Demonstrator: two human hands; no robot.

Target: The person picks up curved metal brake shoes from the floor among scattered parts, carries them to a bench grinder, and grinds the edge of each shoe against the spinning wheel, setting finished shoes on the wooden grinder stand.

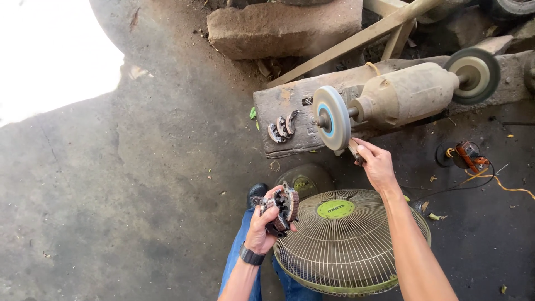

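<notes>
Fingers [363,151] of the right hand [378,166] are pinching a small curved metal piece [355,150] against the grey-and-blue grinding wheel [332,118]; steady, light pressure seems wise. Left hand [262,226] is gripping a cluster of rusty curved brake shoes [283,207] over the lap.

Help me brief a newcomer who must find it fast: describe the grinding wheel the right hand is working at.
Start at the dusty bench grinder lying on the wooden beam. It has a wheel at each end; this grinding wheel is the near one, just above the right hand. Unlike the dark-rimmed far wheel, it is pale grey with a blue centre ring.
</notes>
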